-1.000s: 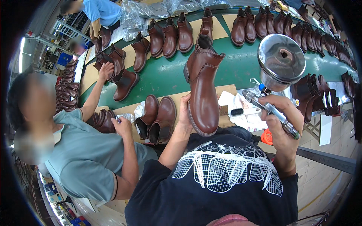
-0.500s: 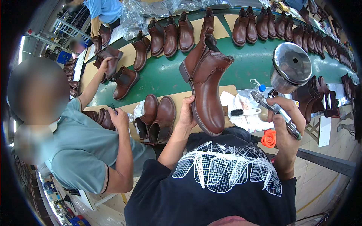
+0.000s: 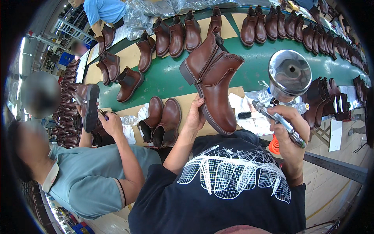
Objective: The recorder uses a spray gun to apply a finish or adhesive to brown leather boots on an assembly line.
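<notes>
**Boot turned side-on, spray gun swung out to the right**

Head view, now. Boot (image 3: 213, 82), brown ankle type with side zip, is held up over the green conveyor surface (image 3: 167, 80). Left hand (image 3: 194, 117) grips it from beneath at the sole edge, fingers (image 3: 198, 102) clenched round the sole near the toe; heel points up-left, shaft opening to the upper right. Right hand (image 3: 287, 130) is closed round the handle of a spray gun (image 3: 281, 91), whose shiny metal cup sits uppermost, well apart from the boot and to its right.

Change against the two earlier head frames: a second ago the boot stood nearly upright in the hand, shaft up. It has since tipped over so that its zip side faces the camera. The spray gun cup has drifted rightward and a little lower, and now tilts so its lid shows. Judgement: the work is between passes, the boot being presented on a new face while the gun is held off; no spray visible.

Surroundings. A pair of brown boots (image 3: 160, 121) rests on the tan cardboard just left of the wrist. A small black brush (image 3: 244, 115) lies on white cloths by the boot's toe. A neighbouring person in a grey-green shirt (image 3: 93, 175) at left holds another boot sole-out (image 3: 91, 107). Rows of finished boots (image 3: 272, 25) line the far side.
</notes>
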Motion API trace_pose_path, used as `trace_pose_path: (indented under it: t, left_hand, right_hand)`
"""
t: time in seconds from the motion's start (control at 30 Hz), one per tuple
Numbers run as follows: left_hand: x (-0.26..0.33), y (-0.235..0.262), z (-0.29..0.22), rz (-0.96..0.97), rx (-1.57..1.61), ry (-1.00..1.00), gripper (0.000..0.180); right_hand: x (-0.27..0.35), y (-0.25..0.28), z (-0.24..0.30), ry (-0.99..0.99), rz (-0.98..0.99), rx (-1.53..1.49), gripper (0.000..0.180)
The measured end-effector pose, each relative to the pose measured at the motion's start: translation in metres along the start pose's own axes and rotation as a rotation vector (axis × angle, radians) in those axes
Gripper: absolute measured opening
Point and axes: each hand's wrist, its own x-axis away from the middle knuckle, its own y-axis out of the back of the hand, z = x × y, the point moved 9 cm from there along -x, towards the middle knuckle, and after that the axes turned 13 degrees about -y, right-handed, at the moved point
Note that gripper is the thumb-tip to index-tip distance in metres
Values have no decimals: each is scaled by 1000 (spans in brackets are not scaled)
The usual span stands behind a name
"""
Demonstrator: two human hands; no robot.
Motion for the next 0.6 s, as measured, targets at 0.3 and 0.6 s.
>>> trace_pose_path:
  t: [0.3,0.6]
  left_hand:
    - [0,-8,-11,-71,-308,-140,64]
    - [1,1,1,-130,-53,-94,54]
  right_hand:
    - [-1,-21,11,106,124,44,28]
    - [-5,7,-22,-21,18,-153,29]
